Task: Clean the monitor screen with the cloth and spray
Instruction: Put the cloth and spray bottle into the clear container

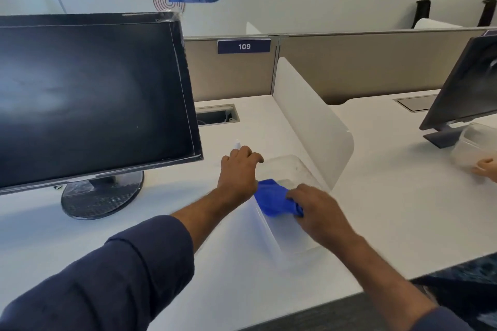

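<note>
The black monitor (88,97) stands on its round base at the left of the white desk (150,226), its dark screen showing pale smudges. To its right sits a clear plastic box (293,236). My right hand (320,209) is closed on a crumpled blue cloth (271,199) over the box. My left hand (239,169) reaches past the box's far left corner and wraps around a white spray bottle; only the bottle's tip (237,144) shows above my fingers.
A white divider panel (309,115) rises just behind the box. A cable opening (216,115) lies in the desk behind the monitor. At the right stand a second monitor (465,88) and another clear box (473,148), with another person's hand (486,169) touching it.
</note>
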